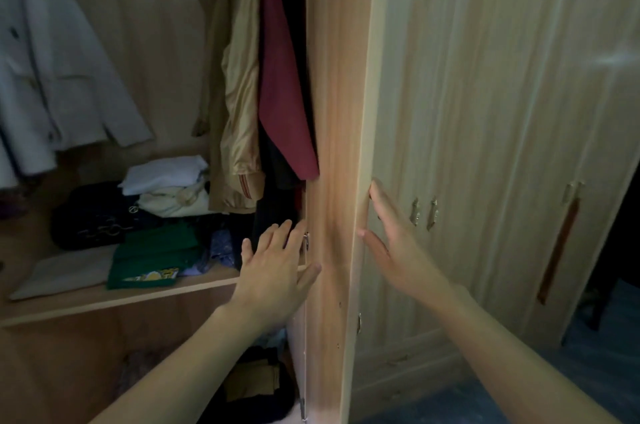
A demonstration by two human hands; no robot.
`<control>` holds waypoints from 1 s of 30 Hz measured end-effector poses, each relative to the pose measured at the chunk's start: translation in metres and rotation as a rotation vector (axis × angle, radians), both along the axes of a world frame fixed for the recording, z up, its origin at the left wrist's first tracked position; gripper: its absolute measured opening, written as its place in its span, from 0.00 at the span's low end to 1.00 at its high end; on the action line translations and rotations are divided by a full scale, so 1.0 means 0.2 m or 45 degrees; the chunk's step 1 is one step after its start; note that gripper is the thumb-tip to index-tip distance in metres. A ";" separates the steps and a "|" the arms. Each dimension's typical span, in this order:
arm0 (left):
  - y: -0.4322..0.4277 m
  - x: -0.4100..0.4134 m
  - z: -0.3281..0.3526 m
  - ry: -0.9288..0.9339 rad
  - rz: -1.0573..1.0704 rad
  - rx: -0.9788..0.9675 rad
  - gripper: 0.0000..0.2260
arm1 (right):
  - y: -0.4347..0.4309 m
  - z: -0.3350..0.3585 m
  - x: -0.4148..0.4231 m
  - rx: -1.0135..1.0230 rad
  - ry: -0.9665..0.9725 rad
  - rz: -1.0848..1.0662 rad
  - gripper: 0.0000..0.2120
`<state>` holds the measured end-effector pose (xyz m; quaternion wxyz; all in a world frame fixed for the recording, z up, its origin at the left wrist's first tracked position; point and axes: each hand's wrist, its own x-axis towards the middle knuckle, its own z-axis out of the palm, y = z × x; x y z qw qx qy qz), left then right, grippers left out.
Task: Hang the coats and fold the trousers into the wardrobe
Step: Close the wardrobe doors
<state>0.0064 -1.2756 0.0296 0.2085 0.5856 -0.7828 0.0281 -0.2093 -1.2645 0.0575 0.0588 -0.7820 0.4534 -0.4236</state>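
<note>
The wardrobe stands open on its left half. A white coat (52, 77) hangs at the left. A beige jacket (239, 87) and a dark red garment (282, 84) hang at the right, against the open door (332, 111). Folded clothes lie on the shelf (104, 302): a white pile (166, 174), a green garment (156, 253) and a dark one (93, 215). My left hand (277, 267) reaches with straight fingers to the door's inner face near its hinge. My right hand (391, 240) lies flat with its fingertips on the door's outer edge. Neither hand holds anything.
The closed wardrobe doors (502, 111) with small metal handles (424, 214) fill the right side. More dark and tan clothes (252, 385) lie in the compartment below the shelf. A dark floor (595, 361) shows at the lower right.
</note>
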 end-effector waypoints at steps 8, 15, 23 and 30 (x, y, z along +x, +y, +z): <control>0.07 0.15 -0.02 -0.191 0.033 -0.025 0.40 | -0.08 0.00 0.27 -0.002 -0.089 0.217 0.38; 0.08 0.26 -0.06 -0.162 0.031 0.010 0.41 | -0.16 0.00 0.50 -0.009 -0.108 0.305 0.41; 0.01 0.58 -0.07 -0.127 0.083 -0.034 0.38 | -0.29 0.00 0.83 0.067 -0.159 0.241 0.44; -0.10 0.87 -0.05 -0.068 0.070 -0.070 0.36 | -0.38 0.03 1.15 0.080 -0.142 0.046 0.49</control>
